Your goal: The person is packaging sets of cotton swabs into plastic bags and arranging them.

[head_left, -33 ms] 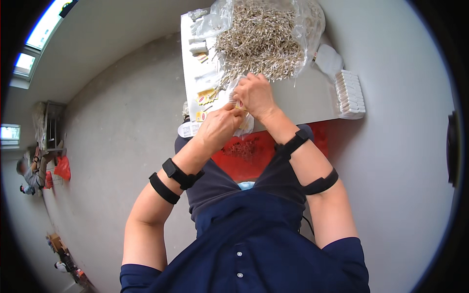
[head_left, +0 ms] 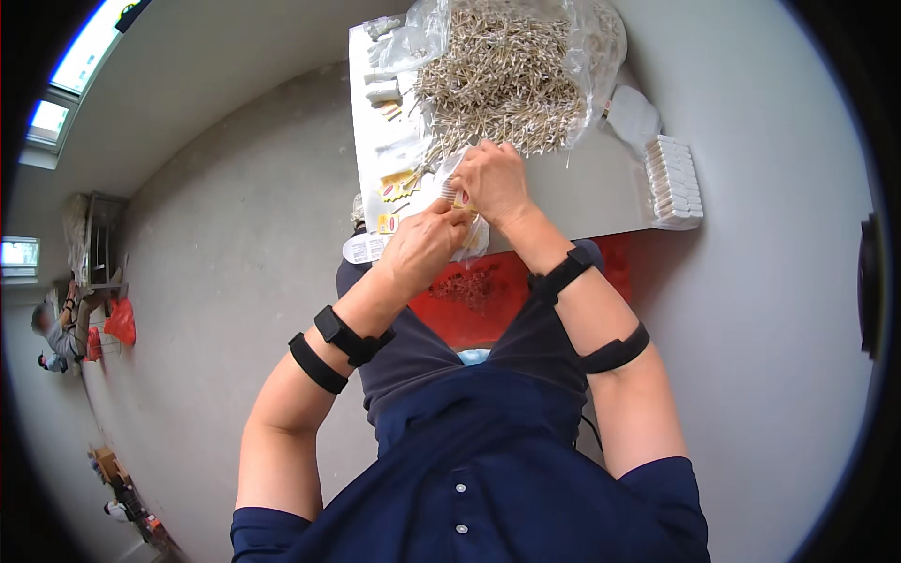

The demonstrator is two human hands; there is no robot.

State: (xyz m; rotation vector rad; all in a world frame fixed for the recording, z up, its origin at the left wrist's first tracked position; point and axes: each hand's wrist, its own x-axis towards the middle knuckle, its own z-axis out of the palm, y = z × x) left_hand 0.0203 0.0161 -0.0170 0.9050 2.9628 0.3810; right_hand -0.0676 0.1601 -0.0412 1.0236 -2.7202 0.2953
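My left hand [head_left: 424, 246] and my right hand [head_left: 493, 180] meet at the near edge of a white table [head_left: 587, 192]. Together they pinch a small clear plastic packet [head_left: 457, 197] with a bit of yellow showing in it; my fingers hide most of it. Just beyond my right hand lies a big heap of thin pale metal pins [head_left: 502, 80], spread on an opened clear plastic bag [head_left: 601, 47]. Black straps sit on both of my wrists and forearms.
Small packets with yellow labels [head_left: 396, 186] lie on the table's left side. A stack of white trays [head_left: 671, 183] stands at the right edge. A red bin [head_left: 488, 300] holding small pieces sits below the table, over my lap. Another person [head_left: 52, 333] is far to the left.
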